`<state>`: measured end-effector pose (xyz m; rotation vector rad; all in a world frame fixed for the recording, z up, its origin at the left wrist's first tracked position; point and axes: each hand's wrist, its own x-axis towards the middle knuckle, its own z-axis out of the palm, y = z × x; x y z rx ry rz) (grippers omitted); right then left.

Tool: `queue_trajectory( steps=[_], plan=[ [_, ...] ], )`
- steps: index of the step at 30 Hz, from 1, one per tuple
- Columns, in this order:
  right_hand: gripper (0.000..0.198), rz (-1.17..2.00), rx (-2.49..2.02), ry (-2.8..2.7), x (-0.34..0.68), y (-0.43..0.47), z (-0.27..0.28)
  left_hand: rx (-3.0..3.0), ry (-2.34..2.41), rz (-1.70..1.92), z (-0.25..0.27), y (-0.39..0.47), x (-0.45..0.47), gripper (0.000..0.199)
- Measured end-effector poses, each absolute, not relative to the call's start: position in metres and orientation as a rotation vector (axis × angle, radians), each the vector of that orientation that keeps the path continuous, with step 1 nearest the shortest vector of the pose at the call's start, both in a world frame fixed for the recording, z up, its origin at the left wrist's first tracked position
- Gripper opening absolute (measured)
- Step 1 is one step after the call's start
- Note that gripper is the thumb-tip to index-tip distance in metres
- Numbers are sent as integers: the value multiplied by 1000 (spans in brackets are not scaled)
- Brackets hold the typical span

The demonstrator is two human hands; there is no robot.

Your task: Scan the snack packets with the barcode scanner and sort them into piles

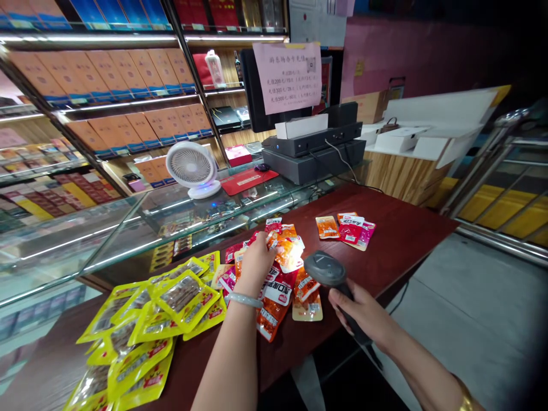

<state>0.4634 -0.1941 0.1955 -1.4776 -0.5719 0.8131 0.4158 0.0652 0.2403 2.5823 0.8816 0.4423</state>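
My left hand (258,256), with a pale bangle on its wrist, pinches a shiny orange snack packet (283,246) over a pile of small red and orange snack packets (274,291). In my right hand (359,308) is a dark grey barcode scanner (326,269), my fingers wrapped round its handle. The scanner's head is tilted toward the pile, just right of the orange packet. To the left lies a heap of yellow snack packets (184,294). A few more packets (351,228) lie apart on the dark red tabletop (398,228), beyond the scanner.
Behind the tabletop stands a glass display counter (141,240) with a white fan (192,165) and a red mat (250,180). A monitor (257,97) bearing a paper notice (289,80) rises behind dark till equipment (312,154). A metal railing (483,160) is at right.
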Motion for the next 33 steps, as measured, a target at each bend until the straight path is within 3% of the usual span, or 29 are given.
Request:
queue_trajectory(
  steps=[5, 9, 15, 21, 27, 33],
  plan=[
    [41, 804, -1505, -571, 463, -200, 190, 1931, 721, 477, 230, 52, 431, 37],
    [40, 806, -1509, -551, 462, -205, 185, 1562, 318, 294, 220, 31, 444, 58],
    [39, 792, -1506, -554, 462, -209, 181, 2532, 519, 498, 224, 40, 430, 63],
    [38, 789, -1520, -571, 463, -209, 179, 2932, 667, 98, 224, 45, 419, 93],
    [38, 811, -1511, -541, 462, -208, 183, 3016, 847, 214, 219, 38, 424, 81],
    [41, 817, -1517, -545, 462, -207, 185, 3058, 807, 176, 213, 40, 423, 81]
  ],
)
